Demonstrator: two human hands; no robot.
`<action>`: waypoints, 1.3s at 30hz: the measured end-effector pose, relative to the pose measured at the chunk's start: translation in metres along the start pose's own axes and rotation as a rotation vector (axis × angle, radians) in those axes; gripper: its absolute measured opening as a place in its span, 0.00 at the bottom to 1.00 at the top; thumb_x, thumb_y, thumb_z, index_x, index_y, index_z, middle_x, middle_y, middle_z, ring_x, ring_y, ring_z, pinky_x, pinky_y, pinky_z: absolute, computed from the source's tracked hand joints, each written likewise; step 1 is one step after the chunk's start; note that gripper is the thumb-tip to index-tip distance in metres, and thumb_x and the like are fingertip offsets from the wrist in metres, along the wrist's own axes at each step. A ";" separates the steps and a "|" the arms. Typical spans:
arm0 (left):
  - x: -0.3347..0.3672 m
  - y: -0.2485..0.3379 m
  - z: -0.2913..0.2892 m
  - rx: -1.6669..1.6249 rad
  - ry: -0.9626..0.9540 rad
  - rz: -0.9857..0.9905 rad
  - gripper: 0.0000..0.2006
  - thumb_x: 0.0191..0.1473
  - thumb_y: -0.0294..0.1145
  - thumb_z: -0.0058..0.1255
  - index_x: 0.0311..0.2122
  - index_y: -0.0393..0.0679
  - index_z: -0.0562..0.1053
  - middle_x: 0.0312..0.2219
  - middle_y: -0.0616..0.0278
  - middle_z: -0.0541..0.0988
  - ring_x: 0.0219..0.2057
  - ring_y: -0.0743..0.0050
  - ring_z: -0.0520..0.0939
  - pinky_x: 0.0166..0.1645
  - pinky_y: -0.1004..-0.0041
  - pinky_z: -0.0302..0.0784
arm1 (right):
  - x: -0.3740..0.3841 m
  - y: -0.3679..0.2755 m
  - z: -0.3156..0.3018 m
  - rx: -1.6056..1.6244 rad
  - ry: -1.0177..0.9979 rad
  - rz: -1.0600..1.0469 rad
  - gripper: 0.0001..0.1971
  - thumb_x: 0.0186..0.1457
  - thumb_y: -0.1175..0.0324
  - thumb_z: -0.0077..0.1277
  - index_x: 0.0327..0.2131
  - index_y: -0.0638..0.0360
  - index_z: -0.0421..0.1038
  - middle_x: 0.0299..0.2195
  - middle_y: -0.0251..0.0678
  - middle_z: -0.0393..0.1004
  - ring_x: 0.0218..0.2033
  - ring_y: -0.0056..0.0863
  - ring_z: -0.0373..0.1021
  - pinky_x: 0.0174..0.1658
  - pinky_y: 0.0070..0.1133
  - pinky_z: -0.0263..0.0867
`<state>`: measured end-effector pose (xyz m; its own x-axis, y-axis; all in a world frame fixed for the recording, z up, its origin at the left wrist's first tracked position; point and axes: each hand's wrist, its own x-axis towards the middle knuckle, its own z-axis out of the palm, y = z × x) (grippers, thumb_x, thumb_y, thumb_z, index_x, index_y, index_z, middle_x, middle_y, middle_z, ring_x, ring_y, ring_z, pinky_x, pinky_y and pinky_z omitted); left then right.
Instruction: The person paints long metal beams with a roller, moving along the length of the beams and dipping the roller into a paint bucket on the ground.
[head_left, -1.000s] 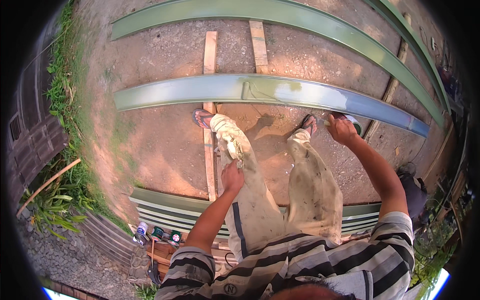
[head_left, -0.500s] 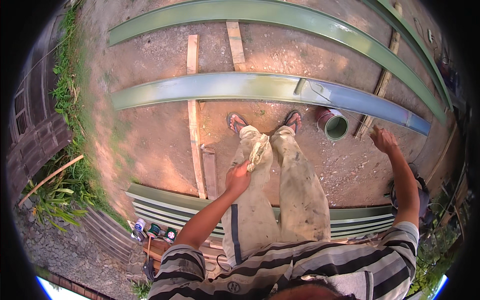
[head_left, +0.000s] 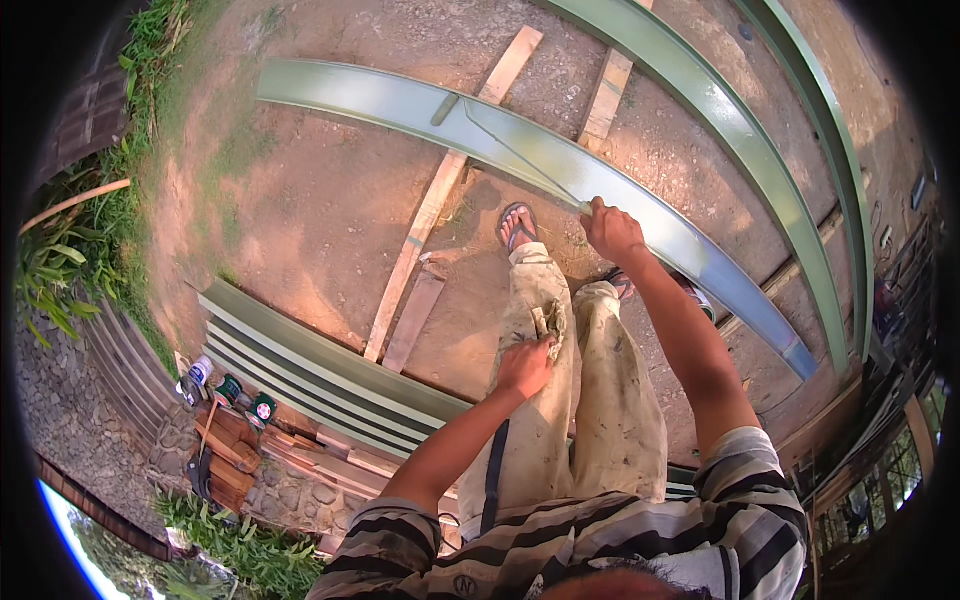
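My right hand (head_left: 612, 230) is closed round the handle of a paint roller, out in front of me. A thin wire frame runs from that handle to the roller head (head_left: 445, 110), which lies across the upper face of a long metal beam (head_left: 350, 92). The beam looks pale green with bluish, wet-looking stretches. Against my left thigh, my left hand (head_left: 527, 368) is closed on a crumpled, paint-stained rag (head_left: 550, 328). My right forearm partly hides a paint can (head_left: 697, 297) on the ground beside my right foot.
Wooden battens (head_left: 430, 210) support the beam. More green beams (head_left: 740, 120) lie beyond it, to the right. Behind me is a stack of green beams (head_left: 300, 345). Small cans (head_left: 230, 390) stand at its left end, near grass and plants (head_left: 70, 260).
My right hand has swung forward and left, carrying the roller along the beam toward its left end. My view has turned and the paint can is now mostly covered. The rag stays in my left hand.
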<state>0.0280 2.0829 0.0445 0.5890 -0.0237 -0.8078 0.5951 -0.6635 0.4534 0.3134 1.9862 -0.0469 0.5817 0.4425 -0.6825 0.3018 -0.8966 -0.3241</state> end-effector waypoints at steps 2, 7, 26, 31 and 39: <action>-0.002 -0.013 -0.016 -0.085 0.047 -0.010 0.23 0.55 0.30 0.53 0.57 0.48 0.75 0.36 0.47 0.83 0.41 0.47 0.84 0.49 0.54 0.80 | 0.051 -0.069 -0.002 0.008 -0.066 0.018 0.24 0.68 0.48 0.44 0.50 0.62 0.67 0.41 0.59 0.80 0.46 0.59 0.77 0.51 0.47 0.71; -0.004 -0.050 -0.040 -0.279 0.055 -0.174 0.22 0.57 0.35 0.53 0.58 0.50 0.73 0.41 0.50 0.84 0.43 0.50 0.85 0.49 0.56 0.82 | 0.161 -0.244 -0.011 -0.070 -0.086 -0.058 0.28 0.68 0.45 0.43 0.52 0.63 0.70 0.48 0.57 0.79 0.53 0.56 0.75 0.55 0.45 0.70; -0.019 -0.072 -0.012 -0.476 0.264 -0.224 0.20 0.56 0.36 0.54 0.54 0.46 0.74 0.36 0.49 0.84 0.39 0.47 0.85 0.45 0.53 0.81 | 0.240 -0.368 -0.012 0.051 -0.177 -0.204 0.30 0.70 0.47 0.40 0.50 0.74 0.68 0.39 0.63 0.79 0.33 0.53 0.80 0.40 0.40 0.76; -0.013 -0.054 -0.001 -0.340 0.153 -0.218 0.21 0.57 0.37 0.51 0.56 0.49 0.74 0.39 0.49 0.85 0.42 0.48 0.86 0.49 0.54 0.81 | 0.115 -0.111 -0.004 -0.108 -0.011 -0.194 0.27 0.69 0.47 0.43 0.53 0.65 0.65 0.38 0.65 0.78 0.44 0.66 0.75 0.48 0.51 0.71; -0.011 -0.005 0.055 -0.137 0.152 -0.203 0.21 0.55 0.34 0.53 0.56 0.50 0.74 0.39 0.48 0.83 0.43 0.46 0.84 0.51 0.52 0.79 | -0.144 0.192 -0.007 -0.137 -0.038 0.041 0.24 0.67 0.50 0.48 0.56 0.60 0.66 0.35 0.64 0.79 0.38 0.65 0.76 0.43 0.53 0.71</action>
<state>-0.0118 2.0456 0.0300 0.5195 0.2180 -0.8262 0.7711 -0.5361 0.3435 0.2924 1.7509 -0.0064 0.5677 0.4020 -0.7184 0.3802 -0.9020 -0.2044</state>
